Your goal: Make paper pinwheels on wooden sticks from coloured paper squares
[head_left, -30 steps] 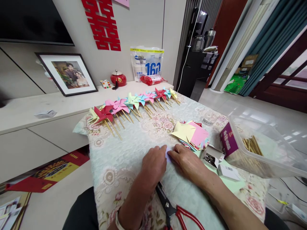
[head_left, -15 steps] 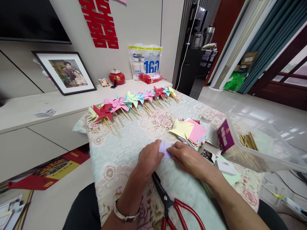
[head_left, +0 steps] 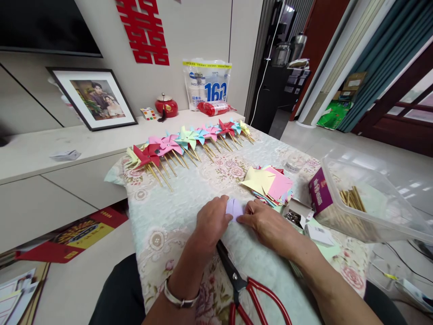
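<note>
- Left edge of the floral tablecloth (head_left: 176, 210) runs down the left side; the far side adjoins a low cabinet (head_left: 84, 164).
- A stretch of cloth lies between the hands and a row of paper pinwheels (head_left: 187, 139) on sticks along the far side.
- Right side, tighter: paper stack (head_left: 262, 183) just beyond the right hand; small box of metal pieces (head_left: 294, 217) and white box (head_left: 318, 234) beside the right forearm.
- Clear plastic bin (head_left: 345, 225) with sticks, farther right, reaching past the table's right edge in view.
- Scissors (head_left: 235, 276), red-handled, lie between the forearms; blades point far, tip partly hidden by the left wrist.
- Purple paper (head_left: 234, 208) sits between the hands, near the table's middle.
- Left hand (head_left: 212, 221): fingers curled, thumb and fingers pinching the paper's left part.
- Right hand (head_left: 264, 221): fingers bent, nearly closed, thumb and fingertips gripping its right edge.
</note>
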Demonstrator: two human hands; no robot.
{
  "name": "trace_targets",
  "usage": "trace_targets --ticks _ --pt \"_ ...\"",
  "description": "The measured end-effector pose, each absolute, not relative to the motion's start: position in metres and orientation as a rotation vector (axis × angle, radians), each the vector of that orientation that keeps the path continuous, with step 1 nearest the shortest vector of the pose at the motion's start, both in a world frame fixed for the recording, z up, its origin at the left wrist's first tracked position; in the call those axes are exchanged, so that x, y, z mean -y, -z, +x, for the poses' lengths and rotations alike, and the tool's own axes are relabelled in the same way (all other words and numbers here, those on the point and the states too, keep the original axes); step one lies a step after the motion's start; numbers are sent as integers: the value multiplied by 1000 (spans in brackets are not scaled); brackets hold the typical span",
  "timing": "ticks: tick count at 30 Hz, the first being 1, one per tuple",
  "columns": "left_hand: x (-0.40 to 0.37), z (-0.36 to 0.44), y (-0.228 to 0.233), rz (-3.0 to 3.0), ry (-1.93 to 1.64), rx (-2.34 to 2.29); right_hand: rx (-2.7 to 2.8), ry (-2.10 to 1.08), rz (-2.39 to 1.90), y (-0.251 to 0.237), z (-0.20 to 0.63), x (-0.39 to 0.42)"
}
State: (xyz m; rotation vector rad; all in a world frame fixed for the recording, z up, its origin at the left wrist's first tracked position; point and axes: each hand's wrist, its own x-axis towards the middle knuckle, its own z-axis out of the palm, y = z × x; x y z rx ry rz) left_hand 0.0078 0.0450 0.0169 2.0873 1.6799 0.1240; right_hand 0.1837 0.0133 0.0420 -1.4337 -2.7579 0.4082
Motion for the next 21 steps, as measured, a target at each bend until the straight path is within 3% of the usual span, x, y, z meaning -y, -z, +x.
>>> trace_targets --ticks 21 --pt "-43 8 -26 2052 -104 -1845 2429 -474 -1573 -30 186 -22"
